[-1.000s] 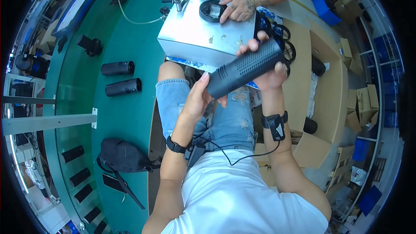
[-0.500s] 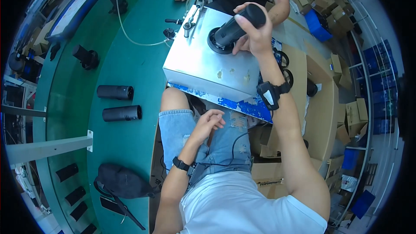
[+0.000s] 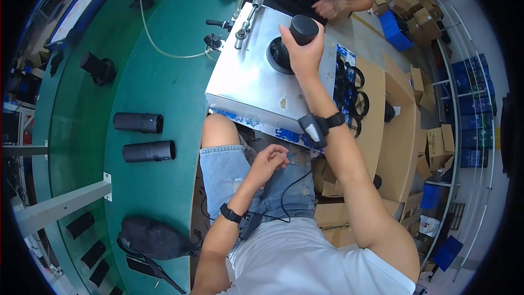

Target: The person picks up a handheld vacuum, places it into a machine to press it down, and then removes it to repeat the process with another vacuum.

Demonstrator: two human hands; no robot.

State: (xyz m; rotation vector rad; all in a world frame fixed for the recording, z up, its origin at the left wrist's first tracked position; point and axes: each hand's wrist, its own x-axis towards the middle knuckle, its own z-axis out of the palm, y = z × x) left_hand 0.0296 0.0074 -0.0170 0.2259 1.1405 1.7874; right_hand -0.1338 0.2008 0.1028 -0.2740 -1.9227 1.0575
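Note:
My right hand (image 3: 308,53) is wrapped round a black cylinder (image 3: 304,27), with the thumb along its left side. The cylinder's lower end meets a round black base (image 3: 279,64) on top of a silver metal box (image 3: 245,87); my fingers partly hide the joint, so I cannot tell how far it is seated. Above my lap, my left hand (image 3: 268,164) hangs with loosely bent fingers and nothing visible in it. Bands with small devices are on both wrists.
Two black cylinders (image 3: 148,152) lie on the green bench (image 3: 164,87) to the left, near a black bag (image 3: 158,237). A metal clamp (image 3: 254,16) and a hose edge the box. Black rings (image 3: 357,76) lie by a cardboard box (image 3: 396,125). A co-worker's hand (image 3: 326,8) is opposite.
The black cylinder was tilted toward the upper right and now stands more upright over the base. My right hand has shifted left and down with it. My left hand stays over my lap.

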